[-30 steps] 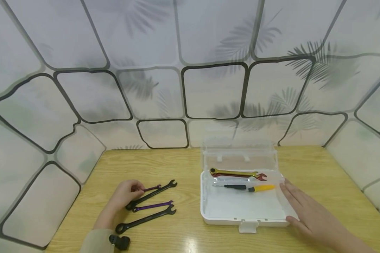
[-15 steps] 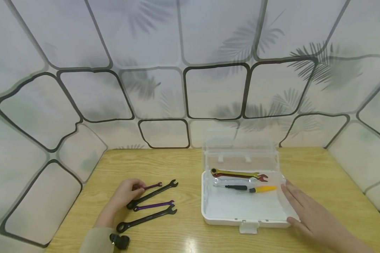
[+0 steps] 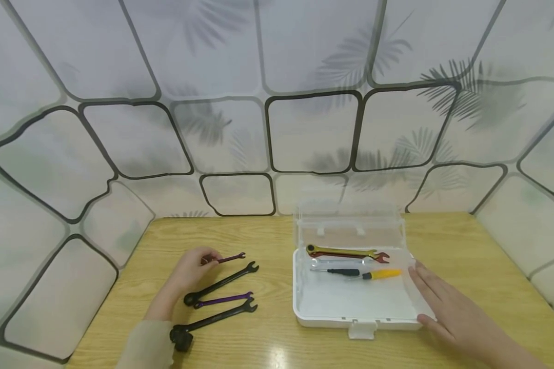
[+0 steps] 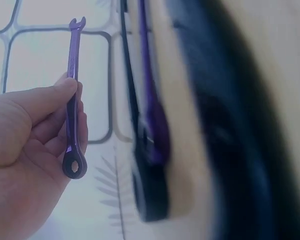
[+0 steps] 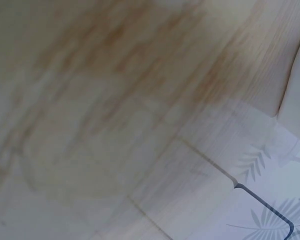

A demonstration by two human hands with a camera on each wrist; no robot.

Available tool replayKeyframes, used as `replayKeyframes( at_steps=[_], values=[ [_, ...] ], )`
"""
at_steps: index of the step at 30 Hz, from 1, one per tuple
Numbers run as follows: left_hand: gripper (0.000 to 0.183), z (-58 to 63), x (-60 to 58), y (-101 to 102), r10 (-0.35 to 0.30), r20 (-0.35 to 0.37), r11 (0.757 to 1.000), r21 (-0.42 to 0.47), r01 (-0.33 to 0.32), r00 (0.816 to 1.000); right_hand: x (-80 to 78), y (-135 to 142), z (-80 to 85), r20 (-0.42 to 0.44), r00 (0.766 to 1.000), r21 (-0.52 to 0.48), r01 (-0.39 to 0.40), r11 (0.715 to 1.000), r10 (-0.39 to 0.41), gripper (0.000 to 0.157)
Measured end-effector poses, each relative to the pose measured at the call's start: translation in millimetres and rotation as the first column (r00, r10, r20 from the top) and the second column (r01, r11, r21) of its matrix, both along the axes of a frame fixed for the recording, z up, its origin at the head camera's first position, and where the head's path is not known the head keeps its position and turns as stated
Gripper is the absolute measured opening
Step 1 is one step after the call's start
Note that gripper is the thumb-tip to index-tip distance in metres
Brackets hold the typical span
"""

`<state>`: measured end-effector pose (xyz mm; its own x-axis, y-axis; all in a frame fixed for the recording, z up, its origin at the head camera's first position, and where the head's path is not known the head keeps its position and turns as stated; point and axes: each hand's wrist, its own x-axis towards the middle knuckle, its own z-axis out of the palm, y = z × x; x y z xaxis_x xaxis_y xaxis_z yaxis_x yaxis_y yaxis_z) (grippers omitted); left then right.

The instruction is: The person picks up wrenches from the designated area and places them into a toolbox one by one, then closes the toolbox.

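Observation:
My left hand pinches a small purple combination wrench between thumb and fingers, its open end pointing away and its ring end near the palm. On the table just below it lie a black wrench, a second purple wrench and another black wrench. My right hand lies with extended fingers along the right side of a white toolbox. Inside the box are a gold wrench over a red wrench, a black-handled screwdriver and a yellow-handled screwdriver.
The box's clear lid stands raised at the back, and its latch hangs at the front. A patterned wall covering rises behind the wooden table. A small black device sits at the left wrist.
My left hand has moved up and slightly right, carrying the small purple wrench away from the upper black wrench. The right hand stays at the box.

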<state>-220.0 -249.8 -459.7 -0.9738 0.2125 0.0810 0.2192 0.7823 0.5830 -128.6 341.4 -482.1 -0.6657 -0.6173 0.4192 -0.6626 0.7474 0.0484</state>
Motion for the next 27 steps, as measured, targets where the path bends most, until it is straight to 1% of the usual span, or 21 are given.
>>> replayKeyframes(
  at_steps=[6,9,16,23,27],
  values=[
    [0.011,11.2,-12.5,12.0,-0.037,-0.017,0.999,0.023,0.037,0.999,0.2,-0.4,0.8,0.006,1.000,0.016,0.016,1.000,-0.016,0.098],
    [0.011,16.8,-16.4,17.3,-0.057,-0.028,0.998,0.022,0.058,0.998,0.2,-1.3,0.8,0.004,1.000,0.025,0.021,0.999,-0.021,0.100],
    [0.011,29.6,-22.7,28.8,-0.089,-0.046,0.995,0.044,0.091,0.995,-0.9,-1.3,1.1,-0.012,1.000,0.018,0.001,1.000,0.000,0.096],
    [0.012,45.7,-28.0,41.9,-0.115,-0.056,0.990,0.079,0.119,0.992,-1.1,-0.6,-1.1,-0.003,1.000,0.034,0.017,0.999,-0.017,0.097],
    [0.013,54.4,-30.6,48.6,-0.135,-0.078,0.988,0.063,0.140,0.988,-1.0,-1.0,-1.0,-0.006,1.000,0.029,0.012,1.000,-0.011,0.098]
  ],
)
